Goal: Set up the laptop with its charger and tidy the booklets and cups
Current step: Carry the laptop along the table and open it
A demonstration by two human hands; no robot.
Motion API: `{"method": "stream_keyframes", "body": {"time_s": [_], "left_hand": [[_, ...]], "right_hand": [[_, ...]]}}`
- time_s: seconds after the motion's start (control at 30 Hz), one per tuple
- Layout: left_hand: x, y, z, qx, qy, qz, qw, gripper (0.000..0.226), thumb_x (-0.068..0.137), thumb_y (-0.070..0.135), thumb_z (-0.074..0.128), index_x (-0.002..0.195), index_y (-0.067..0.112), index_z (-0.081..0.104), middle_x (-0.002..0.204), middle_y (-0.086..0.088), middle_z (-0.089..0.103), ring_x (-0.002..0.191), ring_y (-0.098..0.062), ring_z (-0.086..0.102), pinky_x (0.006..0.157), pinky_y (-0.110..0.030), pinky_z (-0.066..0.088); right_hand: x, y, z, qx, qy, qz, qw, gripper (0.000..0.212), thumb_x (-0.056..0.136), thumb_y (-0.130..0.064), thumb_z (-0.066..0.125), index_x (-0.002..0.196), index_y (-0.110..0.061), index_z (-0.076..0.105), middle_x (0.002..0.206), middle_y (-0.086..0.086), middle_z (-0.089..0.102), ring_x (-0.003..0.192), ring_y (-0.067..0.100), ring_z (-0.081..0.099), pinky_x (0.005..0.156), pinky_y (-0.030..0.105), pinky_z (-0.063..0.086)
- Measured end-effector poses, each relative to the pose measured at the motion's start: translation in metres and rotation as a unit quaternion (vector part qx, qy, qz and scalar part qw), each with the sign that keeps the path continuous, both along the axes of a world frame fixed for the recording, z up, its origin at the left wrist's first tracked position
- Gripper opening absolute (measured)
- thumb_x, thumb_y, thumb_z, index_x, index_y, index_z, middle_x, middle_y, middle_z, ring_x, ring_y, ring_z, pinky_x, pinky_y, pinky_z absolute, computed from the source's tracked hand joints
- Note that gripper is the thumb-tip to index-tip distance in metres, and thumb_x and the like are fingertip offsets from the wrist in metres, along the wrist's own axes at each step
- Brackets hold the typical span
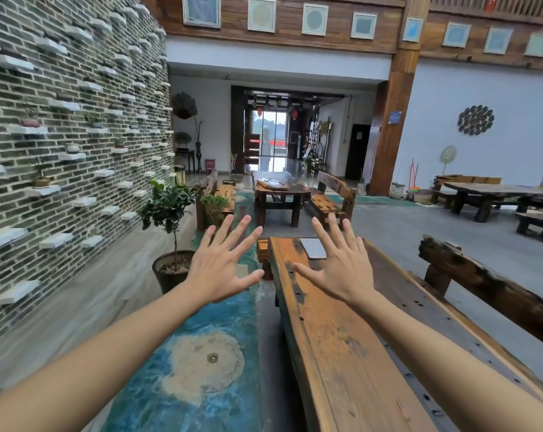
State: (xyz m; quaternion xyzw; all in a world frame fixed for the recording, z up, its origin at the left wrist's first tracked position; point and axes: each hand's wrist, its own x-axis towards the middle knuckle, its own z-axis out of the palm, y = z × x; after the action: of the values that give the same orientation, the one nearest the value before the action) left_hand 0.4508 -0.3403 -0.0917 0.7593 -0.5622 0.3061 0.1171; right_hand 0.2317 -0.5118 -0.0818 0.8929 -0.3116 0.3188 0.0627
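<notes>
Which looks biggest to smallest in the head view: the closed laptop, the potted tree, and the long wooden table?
1. long wooden table
2. potted tree
3. closed laptop

The laptop lies farther away, so it may look smaller than it is.

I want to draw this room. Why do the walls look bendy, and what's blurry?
Head view: the wide lens curves the brick wall and wooden pillar; both forearms stretch large near the corners; the bright doorway washes out; the left hand looks slightly soft.

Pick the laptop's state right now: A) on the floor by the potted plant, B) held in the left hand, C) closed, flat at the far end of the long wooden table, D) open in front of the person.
C: the silver laptop lies closed and flat at the far end of the long wooden table, while the left hand and right hand are spread open, holding nothing.
</notes>
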Motion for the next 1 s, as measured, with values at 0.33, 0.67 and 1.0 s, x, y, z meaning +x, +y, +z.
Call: {"method": "stream_keyframes", "body": {"time_s": [0.33, 0.67, 1.0], "left_hand": [[0.124, -0.06, -0.032, 0.02, 0.036, 0.02, 0.999, 0.085, 0.086, 0.083, 0.02, 0.158, 0.043, -0.001, 0.169, 0.006, -0.004, 0.155, -0.026, -0.006, 0.125, -0.052, 0.005], [0.242, -0.187, -0.058, 0.025, 0.039, 0.001, 0.999, 0.084, 0.087, 0.081, 0.02, 0.158, 0.042, -0.002, 0.169, 0.005, -0.005, 0.155, -0.025, -0.008, 0.124, -0.052, 0.006], [0.377, -0.336, -0.088, 0.055, 0.061, -0.005, 0.997, 0.084, 0.087, 0.081, 0.021, 0.159, 0.042, 0.001, 0.168, 0.007, -0.006, 0.155, -0.025, -0.009, 0.124, -0.053, 0.006]], "right_hand": [[0.098, -0.069, -0.03, 0.031, 0.053, -0.002, 0.998, 0.109, 0.075, -0.097, 0.032, 0.162, -0.04, -0.001, 0.172, -0.001, -0.005, 0.159, 0.028, -0.002, 0.124, 0.052, 0.014], [0.229, -0.179, -0.059, 0.007, 0.074, 0.006, 0.997, 0.106, 0.077, -0.096, 0.028, 0.162, -0.04, -0.001, 0.172, -0.002, -0.005, 0.158, 0.026, -0.004, 0.125, 0.053, 0.012], [0.351, -0.34, -0.103, 0.062, 0.098, -0.025, 0.993, 0.107, 0.077, -0.095, 0.031, 0.162, -0.039, -0.001, 0.172, -0.002, -0.009, 0.158, 0.027, -0.007, 0.124, 0.054, 0.012]]}}
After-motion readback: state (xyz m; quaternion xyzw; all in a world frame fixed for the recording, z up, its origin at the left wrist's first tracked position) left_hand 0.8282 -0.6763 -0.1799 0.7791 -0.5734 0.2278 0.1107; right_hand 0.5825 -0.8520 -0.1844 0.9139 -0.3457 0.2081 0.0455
